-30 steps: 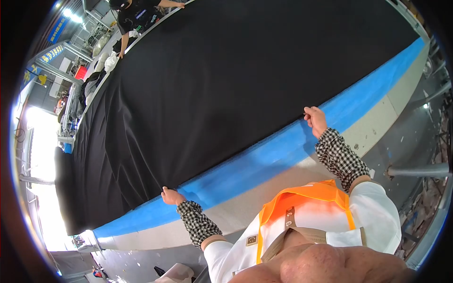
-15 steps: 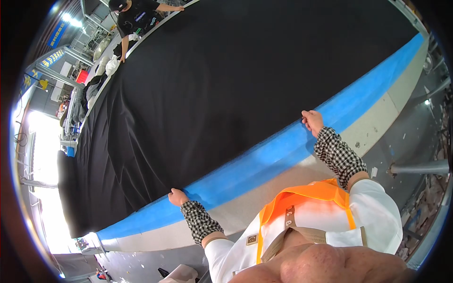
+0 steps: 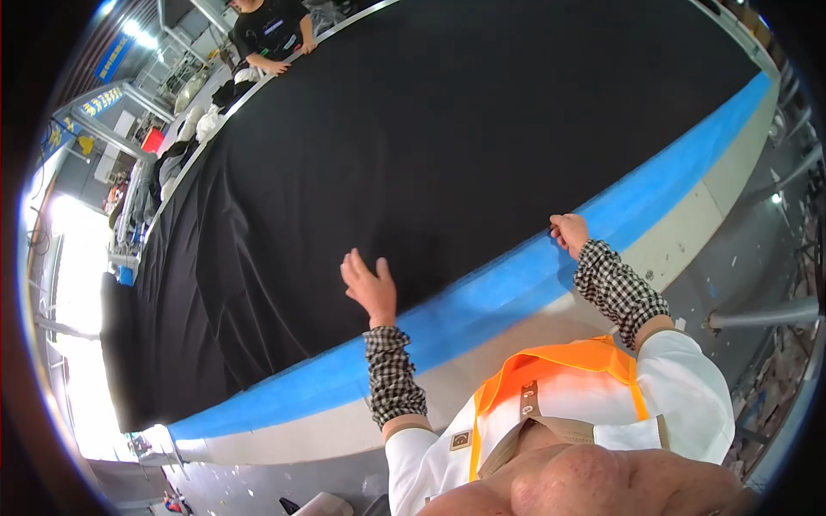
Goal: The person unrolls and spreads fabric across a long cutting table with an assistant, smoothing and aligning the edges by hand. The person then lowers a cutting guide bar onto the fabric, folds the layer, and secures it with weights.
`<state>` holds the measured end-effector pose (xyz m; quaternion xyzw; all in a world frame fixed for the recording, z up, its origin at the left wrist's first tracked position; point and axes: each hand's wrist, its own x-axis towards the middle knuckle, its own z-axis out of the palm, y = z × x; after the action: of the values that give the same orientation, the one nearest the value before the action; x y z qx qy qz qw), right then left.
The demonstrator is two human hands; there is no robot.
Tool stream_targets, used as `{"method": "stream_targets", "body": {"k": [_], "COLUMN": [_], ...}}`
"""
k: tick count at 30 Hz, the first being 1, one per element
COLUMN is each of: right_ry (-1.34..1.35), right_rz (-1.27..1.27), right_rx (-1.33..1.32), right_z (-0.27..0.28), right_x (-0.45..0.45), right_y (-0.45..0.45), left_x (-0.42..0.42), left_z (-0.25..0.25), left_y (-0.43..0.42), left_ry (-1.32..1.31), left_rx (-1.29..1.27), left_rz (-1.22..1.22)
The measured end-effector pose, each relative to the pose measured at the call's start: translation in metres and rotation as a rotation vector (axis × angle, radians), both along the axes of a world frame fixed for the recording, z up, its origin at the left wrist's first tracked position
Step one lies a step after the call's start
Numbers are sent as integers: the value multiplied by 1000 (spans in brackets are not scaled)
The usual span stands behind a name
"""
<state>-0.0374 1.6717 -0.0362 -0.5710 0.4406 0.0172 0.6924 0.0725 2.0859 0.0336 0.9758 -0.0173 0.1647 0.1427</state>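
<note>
Black fabric (image 3: 482, 129) covers most of the long table, wrinkled at the left and smoother at the right. Along its near edge runs a strip of blue material (image 3: 516, 275). My left hand (image 3: 370, 288) is over the black fabric, fingers spread and nothing held. Farther right, my right hand (image 3: 570, 234) pinches the near edge of the black fabric where it meets the blue strip.
A co-worker (image 3: 271, 34) in a black shirt has both hands on the far table edge. Clothes and white bundles (image 3: 206, 123) lie beyond that edge. The pale tabletop border (image 3: 680, 245) shows nearest me. A metal post (image 3: 761, 312) stands at the right.
My left hand has let go of the fabric edge and moved up and right over the black fabric, its fingers opened. The co-worker's hands have moved closer together along the far edge.
</note>
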Motion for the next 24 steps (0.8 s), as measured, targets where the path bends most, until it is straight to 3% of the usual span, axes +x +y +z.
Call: {"method": "stream_targets", "body": {"k": [1,4,5,7,9,12,15,22,24], "right_ry": [20,36,-43,-274,-179,29,326,309,165], "right_rz": [22,272,348,183,143,110,295,288,274], "right_rx": [10,-289,-614,-1120,-1319,-1491,-1301,-1232,-1420], "right_z": [0,23,27,33,50,33,-6,-17,-32], "right_x": [1,-2,1,24,41,60,26,8,-5], "right_y": [-1,3,-5,-17,-37,-67,-68,-69,-75], "left_x": [0,-2,-4,-5,-9,-11,-13,-14,-12], "left_z": [-9,-23,-30,-39,-36,-30,-28,-31,-36], "left_y": [-13,-15,-10,-2,-2,-9,-10,-1,9], "left_ry": [33,158,174,221,230,235,245,228,187], "left_rx": [28,113,151,219,241,257,276,293,254], "left_rz": [-46,-108,-105,-96,-107,-119,-113,-86,-19]}}
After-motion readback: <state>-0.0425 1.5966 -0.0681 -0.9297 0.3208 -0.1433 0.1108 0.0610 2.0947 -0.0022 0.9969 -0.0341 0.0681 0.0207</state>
